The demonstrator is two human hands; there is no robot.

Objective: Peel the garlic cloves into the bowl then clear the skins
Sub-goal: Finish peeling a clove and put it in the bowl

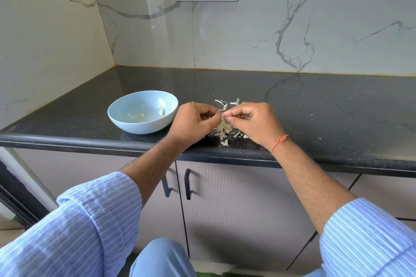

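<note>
Garlic clove (pixel 224 116), small and pale with papery skin, is being pinched between both hands just right of the light blue ceramic bowl (pixel 126 116), slightly above the dark speckled stone table (pixel 315 105). Judging by look, the clove is light, firm but bruisable, and a bit slick once bare; the skin is thin, dry and brittle, tearing in flakes. Best hold seems to be fingertip pinch at the clove ends, with a nail catching the loose skin edge.

Left hand (pixel 193 123) is sitting nearest the bowl, fingers curled in, thumb and forefinger closing on the clove. Right hand (pixel 254 125), further from the bowl, is mirroring it, thumb and index tips meeting the left ones at the clove, other fingers tucked. Both wrists are hovering over the table's front edge, forearms angling in from the body. Orange thread bracelet (pixel 278 142) is circling the right wrist.

Loose heap of whitish garlic skins (pixel 224 133) is lying on the table right of the bowl, under and behind the hands, a few scraps scattered further out. Bowl is holding a couple of peeled pale-yellow cloves (pixel 161 112) and a scrap or two. Skins are featherweight and will likely scatter with any draught, so gathering them probably needs a sweeping palm rather than picking.
</note>
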